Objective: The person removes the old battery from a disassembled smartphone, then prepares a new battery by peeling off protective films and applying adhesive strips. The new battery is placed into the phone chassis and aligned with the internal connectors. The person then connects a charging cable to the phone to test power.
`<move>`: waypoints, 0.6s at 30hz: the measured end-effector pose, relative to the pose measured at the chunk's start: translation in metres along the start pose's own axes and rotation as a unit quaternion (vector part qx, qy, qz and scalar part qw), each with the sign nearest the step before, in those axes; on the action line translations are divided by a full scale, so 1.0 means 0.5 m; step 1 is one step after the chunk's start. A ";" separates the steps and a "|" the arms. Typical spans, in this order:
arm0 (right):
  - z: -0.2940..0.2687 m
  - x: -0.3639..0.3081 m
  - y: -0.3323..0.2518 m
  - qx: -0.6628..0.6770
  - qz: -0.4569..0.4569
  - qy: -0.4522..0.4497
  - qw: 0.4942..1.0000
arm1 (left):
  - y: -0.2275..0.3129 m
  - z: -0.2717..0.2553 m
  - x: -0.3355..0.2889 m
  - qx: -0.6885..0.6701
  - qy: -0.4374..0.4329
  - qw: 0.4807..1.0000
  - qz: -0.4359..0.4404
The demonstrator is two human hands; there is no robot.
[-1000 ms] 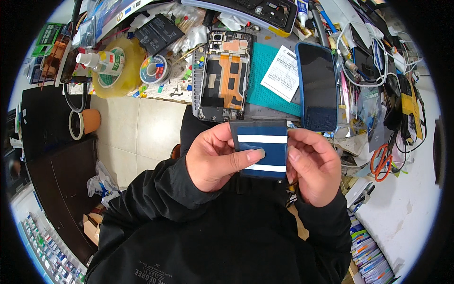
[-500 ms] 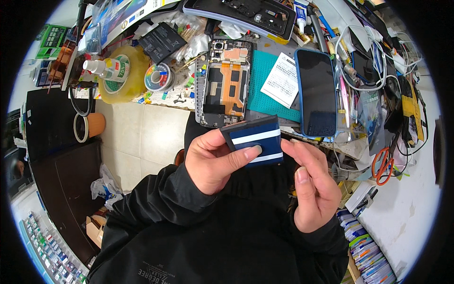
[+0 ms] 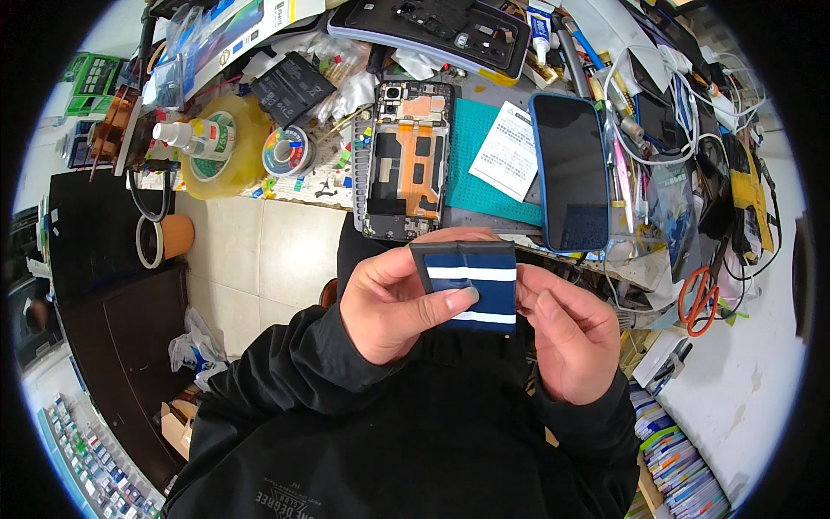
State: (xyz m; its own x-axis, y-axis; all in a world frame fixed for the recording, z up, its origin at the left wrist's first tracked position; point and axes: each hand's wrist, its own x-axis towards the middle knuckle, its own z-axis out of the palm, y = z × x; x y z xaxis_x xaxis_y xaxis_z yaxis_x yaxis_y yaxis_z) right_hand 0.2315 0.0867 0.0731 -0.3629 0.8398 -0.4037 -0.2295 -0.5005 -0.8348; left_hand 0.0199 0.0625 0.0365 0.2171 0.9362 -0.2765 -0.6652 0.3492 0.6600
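My left hand holds a flat phone battery, its thumb across the face and its fingers behind. Two white strips cross the dark blue face, which has black borders. My right hand is closed at the battery's right edge, thumb pressed against the index finger; whatever they pinch is too small to make out. Just beyond my hands lies an opened phone, its orange ribbon cable and copper-coloured plate exposed. Right of it, a printed white paper slip rests on a teal mat, beside a blue-edged phone with a dark screen.
Another black battery, a solder wire spool, a spray bottle and a large yellow tape roll crowd the bench's left. A phone back part lies at the back. White cables and orange-handled scissors are at right.
The battery has tilted so its face shows more fully, and sits slightly lower. My right hand has moved up against its edge, thumb and index finger now together.
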 end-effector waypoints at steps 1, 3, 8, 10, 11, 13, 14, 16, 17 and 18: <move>0.003 0.000 0.000 0.016 -0.004 -0.001 1.000 | 0.002 -0.001 0.000 -0.005 0.001 1.000 -0.004; 0.007 0.000 -0.001 0.038 -0.006 -0.011 0.999 | 0.005 -0.002 0.000 -0.009 0.003 1.000 -0.005; 0.008 0.002 -0.003 0.005 0.037 -0.075 0.996 | 0.003 0.004 -0.002 0.033 -0.011 0.999 -0.017; 0.005 0.004 -0.004 -0.048 0.042 -0.066 0.996 | 0.001 0.009 -0.006 0.009 -0.006 1.000 -0.028; 0.005 0.005 -0.003 -0.038 0.034 -0.058 0.997 | 0.001 0.010 -0.007 -0.004 -0.011 1.000 -0.027; 0.004 0.010 -0.002 -0.037 0.032 -0.054 0.997 | 0.002 0.011 -0.009 -0.014 -0.012 0.999 -0.029; 0.003 0.014 -0.002 -0.044 0.038 -0.058 0.997 | 0.002 0.011 -0.010 -0.011 -0.009 0.999 -0.031; 0.005 0.017 -0.004 -0.066 0.044 -0.056 0.995 | 0.003 0.011 -0.012 -0.006 -0.005 0.999 -0.034; 0.007 0.016 -0.006 -0.080 0.043 -0.051 0.995 | 0.003 0.012 -0.013 -0.005 -0.003 0.999 -0.035; 0.009 0.015 -0.009 -0.085 0.045 -0.047 0.994 | 0.004 0.013 -0.014 -0.003 -0.002 0.999 -0.035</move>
State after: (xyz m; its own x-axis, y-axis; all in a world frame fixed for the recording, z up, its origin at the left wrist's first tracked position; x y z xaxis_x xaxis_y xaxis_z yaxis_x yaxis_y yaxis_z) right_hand 0.2256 0.0942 0.0755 -0.4590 0.7663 -0.4495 -0.0387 -0.5228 -0.8516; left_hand 0.0217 0.0568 0.0440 0.2663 0.9092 -0.3202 -0.6528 0.4145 0.6341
